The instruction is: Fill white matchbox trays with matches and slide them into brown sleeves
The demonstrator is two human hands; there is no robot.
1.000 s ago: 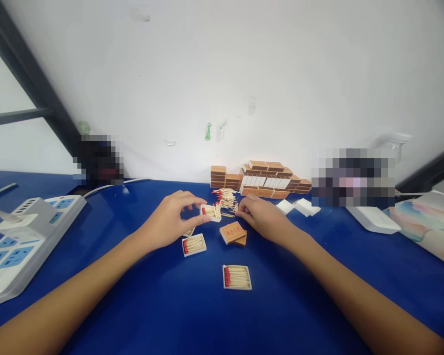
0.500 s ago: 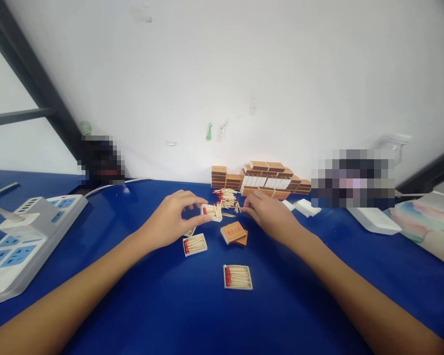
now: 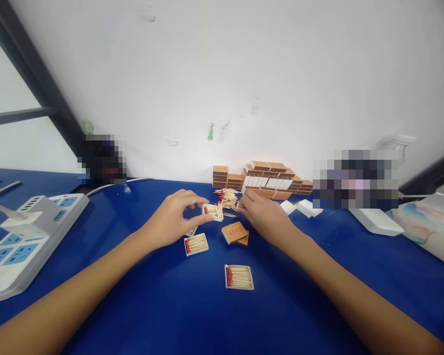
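My left hand [image 3: 177, 214] grips a small white matchbox tray [image 3: 216, 217] by its side, between thumb and fingers. Red-headed matches lie in that tray, some at an angle. Just right of it, my right hand [image 3: 261, 214] has its fingertips pinched together at the edge of a loose match pile [image 3: 227, 196]; what they hold is hidden. Below my left hand sits a filled tray [image 3: 196, 244], with another tray [image 3: 191, 230] partly covered behind it. Two orange-brown matchbox sleeves [image 3: 234, 231] are stacked between my hands. Nearer to me lies another full tray [image 3: 239, 277].
Stacked matchboxes [image 3: 270, 180] stand against the white wall. White empty-looking trays [image 3: 308, 208] lie right of my right hand. A power strip [image 3: 33, 241] with a plug is at left. A white device [image 3: 377, 221] and a colourful printed item [image 3: 429, 217] are at right.
My right hand has shifted slightly left, and its fingertips have closed in on the match pile's edge. My left hand keeps the tray in the same place.
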